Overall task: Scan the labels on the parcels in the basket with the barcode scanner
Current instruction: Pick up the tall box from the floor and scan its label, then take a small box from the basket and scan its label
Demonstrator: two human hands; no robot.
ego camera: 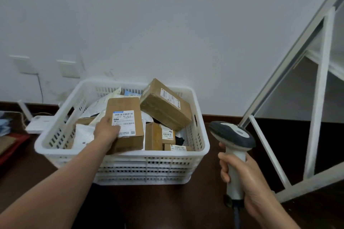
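A white slotted plastic basket stands on the dark table, filled with several cardboard parcels and white mail bags. My left hand grips the left edge of a flat brown parcel in the basket, its white barcode label facing up. A larger brown box with a label leans tilted at the back right. Two small labelled boxes lie at the front right. My right hand holds a grey-and-white barcode scanner upright, to the right of the basket, its head above the basket's rim.
A white metal frame leans against the wall at the right. A white router-like device lies left of the basket, with a red-edged item at the far left. Wall sockets sit above.
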